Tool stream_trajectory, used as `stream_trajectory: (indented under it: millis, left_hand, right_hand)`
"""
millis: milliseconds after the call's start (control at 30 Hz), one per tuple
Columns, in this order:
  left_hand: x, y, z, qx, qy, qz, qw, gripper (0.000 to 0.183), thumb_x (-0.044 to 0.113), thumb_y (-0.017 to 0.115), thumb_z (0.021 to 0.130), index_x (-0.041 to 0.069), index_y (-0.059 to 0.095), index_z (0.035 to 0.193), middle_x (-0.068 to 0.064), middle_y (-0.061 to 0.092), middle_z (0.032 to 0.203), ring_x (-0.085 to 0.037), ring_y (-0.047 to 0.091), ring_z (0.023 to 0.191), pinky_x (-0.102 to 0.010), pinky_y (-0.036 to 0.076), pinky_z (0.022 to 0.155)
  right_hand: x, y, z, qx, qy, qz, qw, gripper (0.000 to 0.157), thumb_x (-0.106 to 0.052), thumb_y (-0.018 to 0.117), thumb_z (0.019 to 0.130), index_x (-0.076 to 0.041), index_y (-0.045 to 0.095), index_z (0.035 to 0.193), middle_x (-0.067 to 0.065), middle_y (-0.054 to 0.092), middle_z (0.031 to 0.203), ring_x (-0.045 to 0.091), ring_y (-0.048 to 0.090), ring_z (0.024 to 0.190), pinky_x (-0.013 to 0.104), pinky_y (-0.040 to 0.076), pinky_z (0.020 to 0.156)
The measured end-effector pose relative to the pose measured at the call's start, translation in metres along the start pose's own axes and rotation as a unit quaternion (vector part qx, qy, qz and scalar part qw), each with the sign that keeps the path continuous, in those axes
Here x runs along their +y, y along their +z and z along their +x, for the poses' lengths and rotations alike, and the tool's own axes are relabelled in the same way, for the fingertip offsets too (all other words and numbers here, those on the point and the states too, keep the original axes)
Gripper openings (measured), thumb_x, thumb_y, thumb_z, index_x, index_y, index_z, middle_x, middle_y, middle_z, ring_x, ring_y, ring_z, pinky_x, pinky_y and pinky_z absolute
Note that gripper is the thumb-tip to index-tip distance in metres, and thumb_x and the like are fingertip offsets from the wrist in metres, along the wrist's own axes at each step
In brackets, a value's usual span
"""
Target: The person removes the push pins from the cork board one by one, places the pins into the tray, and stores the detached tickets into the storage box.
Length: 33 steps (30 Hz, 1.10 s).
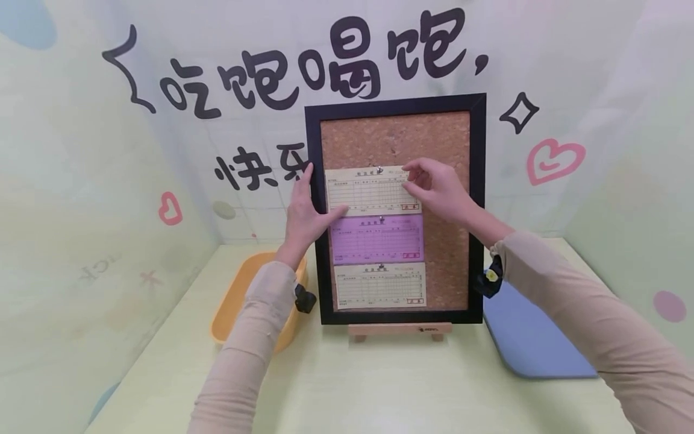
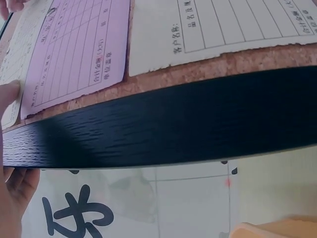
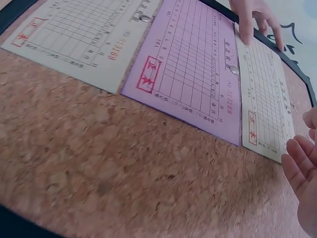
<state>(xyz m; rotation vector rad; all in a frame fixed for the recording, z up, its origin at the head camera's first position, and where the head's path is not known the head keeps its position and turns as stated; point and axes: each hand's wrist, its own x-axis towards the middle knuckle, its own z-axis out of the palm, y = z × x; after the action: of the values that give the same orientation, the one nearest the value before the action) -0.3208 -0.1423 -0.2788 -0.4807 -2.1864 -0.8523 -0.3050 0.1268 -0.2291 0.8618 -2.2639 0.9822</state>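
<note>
Three receipt slips are stacked down a framed corkboard (image 1: pixel 447 253): a cream top slip (image 1: pixel 368 191), a purple middle slip (image 1: pixel 374 241) and a cream bottom slip (image 1: pixel 379 288). A small shiny pushpin (image 1: pixel 379 170) sits at the top slip's upper edge; the purple slip's pin (image 3: pixel 234 70) and the bottom slip's pin (image 3: pixel 144 19) show too. My left hand (image 1: pixel 306 220) grips the board's left side, thumb over the top slip's lower left, fingers behind the frame. By the top slip's right end, my right hand (image 1: pixel 441 188) has loosely bent fingers (image 3: pixel 299 158), thumb and forefinger apart.
The board leans on a small wooden easel (image 1: pixel 400 329) on a pale table (image 1: pixel 379 386). Left of it, behind my left forearm, stands an orange tub (image 1: pixel 233 301). A blue mat (image 1: pixel 542 337) lies to the right, partly under my right arm. A printed wall is behind.
</note>
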Motion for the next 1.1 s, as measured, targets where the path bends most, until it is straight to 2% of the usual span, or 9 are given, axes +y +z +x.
stream_trajectory:
  millis: [300,467,767,1100]
  left_hand:
    - [0.002,0.000,0.003,-0.006,-0.009,0.005,0.9999,0.101,0.040,0.077,0.067,0.015,0.018,0.145,-0.017,0.037,0.133,-0.032,0.046,0.111,-0.044,0.043,0.087]
    - [0.002,0.001,0.003,-0.012,-0.015,0.005,0.9998,0.100,0.041,0.076,0.068,0.016,0.018,0.145,-0.017,0.036,0.134,-0.032,0.048,0.108,-0.045,0.044,0.086]
    - [0.004,0.001,0.002,-0.011,-0.007,0.000,0.9999,0.099,0.039,0.077,0.068,0.013,0.019,0.145,-0.016,0.038,0.132,-0.032,0.047,0.109,-0.044,0.043,0.087]
    - [0.003,-0.001,0.000,-0.010,-0.003,-0.001,0.9999,0.099,0.038,0.077,0.068,0.012,0.019,0.145,-0.017,0.039,0.130,-0.031,0.047,0.108,-0.043,0.043,0.087]
  right_hand:
    - [-0.007,0.006,0.018,-0.020,0.033,-0.035,0.999,0.023,-0.020,0.060,0.087,-0.003,0.062,0.103,0.007,0.056,0.080,0.017,0.050,0.071,0.029,0.039,0.064]
    - [-0.007,0.010,0.025,-0.015,0.026,-0.058,0.998,0.021,-0.019,0.061,0.086,-0.002,0.062,0.099,0.007,0.055,0.077,0.018,0.049,0.069,0.029,0.038,0.063]
    - [-0.008,0.020,0.033,0.003,0.014,-0.080,0.997,0.014,-0.013,0.061,0.084,-0.001,0.063,0.093,0.009,0.057,0.078,0.019,0.050,0.068,0.030,0.039,0.062]
    - [-0.016,0.032,0.038,0.018,0.026,-0.125,0.992,0.013,-0.012,0.059,0.086,-0.004,0.064,0.094,0.008,0.059,0.080,0.019,0.051,0.070,0.031,0.040,0.062]
